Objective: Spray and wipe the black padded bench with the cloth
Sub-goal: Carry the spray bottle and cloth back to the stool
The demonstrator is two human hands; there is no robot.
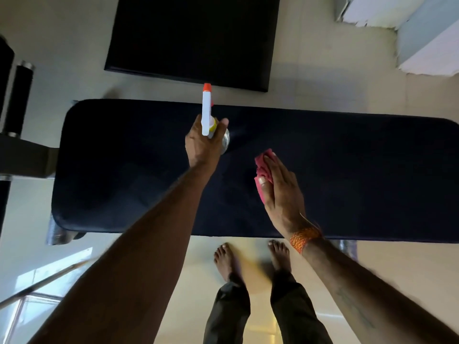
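The black padded bench (124, 170) runs left to right across the middle of the view. My left hand (202, 142) is over its centre, shut on a spray bottle (206, 112) with a white head and an orange nozzle that points away from me. My right hand (280, 187) lies flat on the bench top to the right of centre, pressing a pink cloth (263, 170) under its fingers and thumb. An orange thread band (304, 238) circles that wrist.
A second black pad (193, 38) lies on the floor beyond the bench. Black roller pads on a metal frame (19, 100) stand at the left end. My bare feet (250, 259) are on the pale floor at the near edge. White blocks (409, 28) sit far right.
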